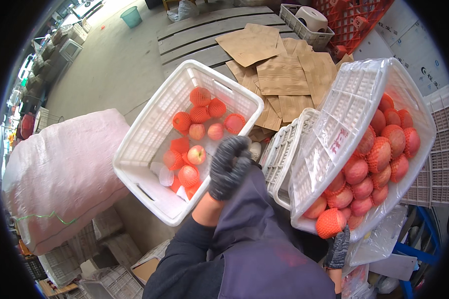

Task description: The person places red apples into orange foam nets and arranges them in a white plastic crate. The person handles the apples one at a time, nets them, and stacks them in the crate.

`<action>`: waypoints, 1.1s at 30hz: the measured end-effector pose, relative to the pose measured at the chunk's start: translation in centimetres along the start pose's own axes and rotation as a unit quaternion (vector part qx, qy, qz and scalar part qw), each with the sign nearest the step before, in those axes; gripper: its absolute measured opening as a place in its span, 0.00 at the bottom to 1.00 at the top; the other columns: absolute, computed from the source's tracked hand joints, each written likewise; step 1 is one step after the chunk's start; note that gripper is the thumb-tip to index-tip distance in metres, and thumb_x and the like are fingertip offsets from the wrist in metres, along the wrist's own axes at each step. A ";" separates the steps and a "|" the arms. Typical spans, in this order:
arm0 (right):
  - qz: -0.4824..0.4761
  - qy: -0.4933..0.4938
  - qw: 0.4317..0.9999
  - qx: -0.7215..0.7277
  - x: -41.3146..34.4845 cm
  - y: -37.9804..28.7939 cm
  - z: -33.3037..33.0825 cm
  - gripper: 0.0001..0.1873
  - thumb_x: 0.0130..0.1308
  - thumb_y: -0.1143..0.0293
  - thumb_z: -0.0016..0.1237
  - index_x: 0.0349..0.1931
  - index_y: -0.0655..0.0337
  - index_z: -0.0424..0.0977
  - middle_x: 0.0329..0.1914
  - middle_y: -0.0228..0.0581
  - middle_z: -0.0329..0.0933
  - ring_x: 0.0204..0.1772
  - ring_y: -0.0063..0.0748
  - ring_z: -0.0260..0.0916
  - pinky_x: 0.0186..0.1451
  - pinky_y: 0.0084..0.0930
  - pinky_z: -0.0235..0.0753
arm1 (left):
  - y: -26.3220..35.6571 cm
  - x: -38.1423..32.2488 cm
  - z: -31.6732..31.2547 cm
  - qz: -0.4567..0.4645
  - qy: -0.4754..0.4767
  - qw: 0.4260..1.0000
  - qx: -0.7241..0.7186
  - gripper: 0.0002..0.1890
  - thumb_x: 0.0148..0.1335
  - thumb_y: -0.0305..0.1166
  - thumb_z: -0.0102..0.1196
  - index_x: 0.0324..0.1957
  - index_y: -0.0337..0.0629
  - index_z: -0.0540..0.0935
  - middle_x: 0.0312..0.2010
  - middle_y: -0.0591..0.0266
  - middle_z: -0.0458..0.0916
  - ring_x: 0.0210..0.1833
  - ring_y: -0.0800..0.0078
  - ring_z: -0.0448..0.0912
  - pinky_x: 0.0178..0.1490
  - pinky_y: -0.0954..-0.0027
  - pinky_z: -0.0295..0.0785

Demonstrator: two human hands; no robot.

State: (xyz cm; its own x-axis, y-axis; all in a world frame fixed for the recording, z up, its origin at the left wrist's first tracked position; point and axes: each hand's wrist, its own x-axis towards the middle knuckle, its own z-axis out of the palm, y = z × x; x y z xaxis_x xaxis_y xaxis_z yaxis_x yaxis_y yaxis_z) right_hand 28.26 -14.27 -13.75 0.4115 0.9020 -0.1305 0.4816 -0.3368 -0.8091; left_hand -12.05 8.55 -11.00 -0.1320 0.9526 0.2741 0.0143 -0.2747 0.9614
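Note:
My left hand [230, 168], in a dark grey knit glove, is curled into a loose fist over the near rim of a white plastic crate [134, 149]. Nothing shows between its fingers. Inside that crate lie a bare apple [196, 154], two more without nets, and several in orange foam nets. At the right, a tilted white crate [415, 93], partly wrapped in clear plastic film, holds many red apples [363, 188], some netted. My right hand [338, 248], also gloved, grips a netted apple [330, 223] at that crate's near rim; most of its fingers are hidden.
Brown cardboard sheets [282, 76] lie loosely over a slatted wooden pallet [194, 41]. A large pale pink bundle [67, 172] stands at the left. Between the crates are stacked white baskets [284, 157]. A crate with a white stool [311, 18] and a teal bucket [131, 17] stand farther off.

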 end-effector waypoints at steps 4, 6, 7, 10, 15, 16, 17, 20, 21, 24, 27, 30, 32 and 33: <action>0.186 0.038 0.897 0.399 1.2 -2.3 -0.3 0.29 0.71 0.55 0.43 0.66 0.64 0.62 0.68 0.44 0.63 0.69 0.45 0.60 0.72 0.50 0.61 | -18.1 6.6 -9.3 -0.234 0.008 0.940 0.249 0.28 0.54 0.29 0.64 0.58 0.36 0.72 0.52 0.53 0.78 0.52 0.65 0.78 0.57 0.67 0.73; 0.210 0.050 0.859 0.463 1.5 -2.2 -0.7 0.28 0.69 0.54 0.45 0.63 0.64 0.66 0.67 0.44 0.65 0.68 0.47 0.62 0.71 0.52 0.62 | -21.8 8.4 -8.2 -0.140 -0.134 0.876 0.441 0.36 0.48 0.34 0.67 0.62 0.39 0.70 0.58 0.49 0.73 0.61 0.58 0.72 0.64 0.65 0.67; 0.220 0.062 0.838 0.496 1.5 -2.6 -0.7 0.28 0.69 0.53 0.46 0.61 0.63 0.68 0.66 0.43 0.66 0.67 0.48 0.63 0.71 0.53 0.62 | -23.0 9.6 -7.0 -0.082 -0.205 0.822 0.524 0.40 0.45 0.36 0.68 0.63 0.40 0.68 0.62 0.48 0.71 0.65 0.55 0.69 0.67 0.64 0.65; 0.234 0.067 0.829 0.504 1.4 -3.1 -0.5 0.27 0.68 0.53 0.46 0.59 0.63 0.70 0.65 0.45 0.69 0.67 0.48 0.64 0.71 0.54 0.61 | -25.9 12.2 -3.5 -0.081 -0.375 0.730 0.566 0.47 0.44 0.39 0.67 0.69 0.48 0.62 0.69 0.44 0.60 0.73 0.51 0.58 0.71 0.53 0.57; 0.282 0.111 0.824 0.479 0.8 -0.5 -1.9 0.23 0.67 0.60 0.47 0.58 0.64 0.71 0.62 0.46 0.71 0.64 0.48 0.67 0.69 0.52 0.66 | -29.6 12.3 -1.9 -0.080 -0.398 0.669 0.623 0.39 0.49 0.33 0.61 0.67 0.53 0.64 0.67 0.49 0.63 0.70 0.55 0.64 0.66 0.43 0.62; 0.282 0.105 0.827 0.475 1.4 -1.7 -1.3 0.22 0.67 0.61 0.48 0.57 0.64 0.71 0.62 0.46 0.71 0.64 0.48 0.68 0.68 0.52 0.67 | -30.1 12.1 -2.8 -0.055 -0.384 0.650 0.653 0.40 0.47 0.35 0.63 0.65 0.48 0.65 0.63 0.48 0.68 0.66 0.56 0.68 0.64 0.48 0.65; 0.269 0.085 0.833 0.476 2.0 -3.1 -1.0 0.22 0.67 0.62 0.48 0.57 0.64 0.71 0.61 0.46 0.72 0.63 0.48 0.68 0.67 0.51 0.68 | -30.5 11.5 -3.7 -0.100 -0.355 0.688 0.625 0.41 0.46 0.35 0.64 0.65 0.47 0.65 0.62 0.47 0.69 0.66 0.56 0.69 0.64 0.52 0.66; 0.262 0.082 0.836 0.475 1.4 -4.2 -0.4 0.20 0.67 0.65 0.49 0.56 0.63 0.72 0.58 0.46 0.73 0.60 0.47 0.70 0.65 0.49 0.71 | -24.8 13.0 -3.3 -0.232 -0.277 0.766 0.532 0.45 0.41 0.38 0.70 0.64 0.38 0.66 0.58 0.46 0.73 0.62 0.56 0.72 0.65 0.63 0.68; 0.267 0.065 0.840 0.468 2.0 -4.0 -0.9 0.19 0.66 0.65 0.49 0.55 0.63 0.72 0.57 0.45 0.74 0.59 0.46 0.70 0.64 0.49 0.72 | -24.1 12.1 -4.6 -0.249 -0.215 0.821 0.466 0.46 0.40 0.39 0.71 0.64 0.38 0.65 0.58 0.47 0.73 0.62 0.57 0.72 0.65 0.64 0.67; 0.217 0.025 0.891 0.397 2.6 -2.3 -1.8 0.20 0.67 0.60 0.49 0.57 0.58 0.71 0.56 0.39 0.75 0.57 0.40 0.72 0.60 0.44 0.73 | -22.0 9.7 -7.9 -0.197 -0.063 0.948 0.241 0.54 0.33 0.35 0.77 0.66 0.38 0.61 0.59 0.53 0.71 0.64 0.60 0.70 0.69 0.65 0.64; 0.193 0.046 0.922 0.332 2.5 -2.5 -3.4 0.21 0.67 0.59 0.52 0.57 0.57 0.71 0.52 0.36 0.76 0.51 0.34 0.74 0.53 0.36 0.77 | -13.0 9.1 -7.9 -0.045 -0.054 0.995 0.066 0.56 0.33 0.29 0.76 0.67 0.38 0.58 0.61 0.53 0.68 0.65 0.62 0.68 0.69 0.63 0.63; 0.047 0.034 0.967 0.247 5.1 -7.1 -4.3 0.23 0.66 0.59 0.55 0.57 0.61 0.69 0.48 0.36 0.76 0.45 0.29 0.75 0.47 0.28 0.78 | -2.7 8.5 -6.7 0.070 -0.170 0.982 0.043 0.58 0.35 0.28 0.75 0.70 0.39 0.53 0.62 0.54 0.66 0.68 0.61 0.65 0.72 0.62 0.58; -0.063 -0.007 0.968 0.244 5.5 -13.7 -3.6 0.25 0.65 0.61 0.57 0.57 0.63 0.68 0.47 0.38 0.76 0.45 0.30 0.76 0.46 0.26 0.79 | 2.3 8.5 -4.3 0.082 -0.255 0.963 0.003 0.58 0.36 0.29 0.75 0.70 0.38 0.54 0.63 0.52 0.66 0.68 0.61 0.65 0.71 0.60 0.59; -0.099 -0.075 0.954 0.273 6.2 -14.8 -3.3 0.26 0.63 0.65 0.59 0.59 0.63 0.67 0.50 0.39 0.76 0.48 0.32 0.76 0.50 0.28 0.79 | 4.6 7.9 -2.5 0.088 -0.289 0.953 -0.036 0.58 0.35 0.30 0.76 0.70 0.38 0.54 0.63 0.51 0.67 0.68 0.61 0.66 0.71 0.60 0.60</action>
State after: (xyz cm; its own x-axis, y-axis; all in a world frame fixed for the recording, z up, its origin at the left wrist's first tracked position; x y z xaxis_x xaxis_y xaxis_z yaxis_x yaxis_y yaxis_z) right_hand 26.21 -4.63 -0.69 0.2197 0.9755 0.0083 0.0468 -0.0020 -0.9989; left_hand -15.47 14.45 -4.45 0.4341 0.7986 0.4168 -0.0845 -0.4246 0.9014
